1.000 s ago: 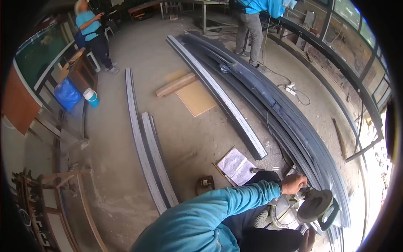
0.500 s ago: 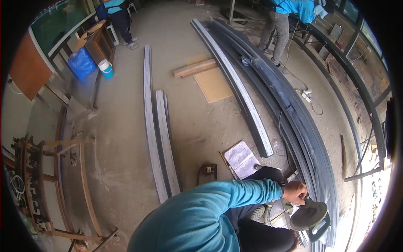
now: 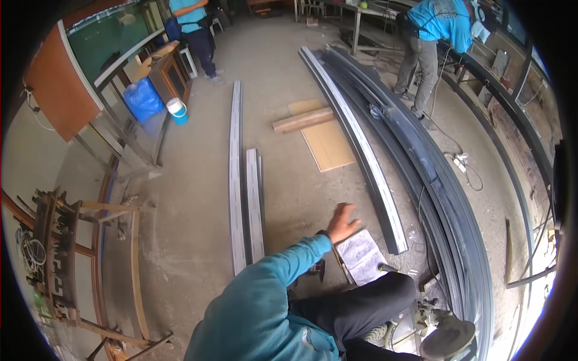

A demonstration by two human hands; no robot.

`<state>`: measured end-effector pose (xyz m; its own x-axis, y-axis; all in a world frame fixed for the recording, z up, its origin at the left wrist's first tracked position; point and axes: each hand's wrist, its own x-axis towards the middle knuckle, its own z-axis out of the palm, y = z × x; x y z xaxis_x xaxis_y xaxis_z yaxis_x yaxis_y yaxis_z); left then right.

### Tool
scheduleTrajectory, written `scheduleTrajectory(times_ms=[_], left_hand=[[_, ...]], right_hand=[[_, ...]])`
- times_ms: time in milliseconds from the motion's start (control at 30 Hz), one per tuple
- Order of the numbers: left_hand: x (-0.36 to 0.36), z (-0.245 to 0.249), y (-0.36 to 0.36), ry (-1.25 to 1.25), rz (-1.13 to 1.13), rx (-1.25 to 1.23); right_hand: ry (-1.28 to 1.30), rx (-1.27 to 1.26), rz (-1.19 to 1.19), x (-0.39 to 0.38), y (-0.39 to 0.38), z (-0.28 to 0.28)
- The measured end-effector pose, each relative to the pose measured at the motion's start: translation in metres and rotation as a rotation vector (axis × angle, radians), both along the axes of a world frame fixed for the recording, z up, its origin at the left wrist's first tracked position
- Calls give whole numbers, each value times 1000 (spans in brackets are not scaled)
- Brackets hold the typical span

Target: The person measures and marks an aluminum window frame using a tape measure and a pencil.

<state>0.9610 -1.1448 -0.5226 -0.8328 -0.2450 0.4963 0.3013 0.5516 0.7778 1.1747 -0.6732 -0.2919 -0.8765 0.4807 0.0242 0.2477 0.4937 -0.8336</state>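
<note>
My left hand [image 3: 343,223] reaches out above the floor, its fingers apart and nothing in them. Just below it lies an open notebook [image 3: 361,256] with writing on its pages. A dark tool [image 3: 316,270] is partly hidden behind my forearm. By my bent knee, at the lower right, stands a power saw with a round guard [image 3: 448,339]. A long light-faced metal profile [image 3: 361,150] runs along the floor to the right of my left hand. My right hand does not show.
Two more profiles [image 3: 236,180] lie at centre left. Dark profiles [image 3: 433,192] are stacked on the right, near a person [image 3: 442,27] bending over a frame. Another person [image 3: 194,24] stands at the back. A board [image 3: 328,147], bucket [image 3: 178,111] and wooden frame [image 3: 135,271] are on the floor.
My left arm has swung from the saw at the lower right to above the notebook, and the fingers have spread. The view has shifted, so the floor items appear further right and lower.
</note>
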Motion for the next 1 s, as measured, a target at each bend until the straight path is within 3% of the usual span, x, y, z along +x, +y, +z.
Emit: scheduleTrajectory(times_ms=[33,67,100,133,167,233,367,433,533,633,733,833,933,1000], left_hand=[[18,-49,-47,-266,145,-190],[47,-65,-87,-653,272,-337],[83,-70,-119,-839,346,-398],[117,-105,-154,-862,452,-495],[144,-77,-162,-1185,569,-301],[194,-94,-179,-1330,812,-158],[244,-99,-166,-1422,680,-120],[241,-94,-157,-1441,699,-174],[232,-82,-158,-1276,707,-257],[220,-84,-166,-1387,603,-341],[215,-76,-171,-1276,640,-330],[220,-134,-206,-1396,412,-234],[227,-86,-187,-1150,790,-112],[233,-82,-191,-1228,881,-33]], right_hand=[[9,0,-6,-7,-1,0],[20,0,-17,-10,0,1],[17,-1,-25,-11,0,1],[15,-5,-35,-10,1,1],[10,-3,-42,-11,0,0],[2,-16,-43,-13,0,-4],[-17,-16,-27,-15,4,-7],[-26,-14,-26,-13,5,-8],[-24,-18,-31,-11,4,-8],[-31,-24,-31,-8,4,-11],[-39,-28,-31,-4,1,-12],[-46,-38,-17,0,3,-14],[-52,-45,-20,6,2,-17],[-61,-51,-20,8,3,-19]])
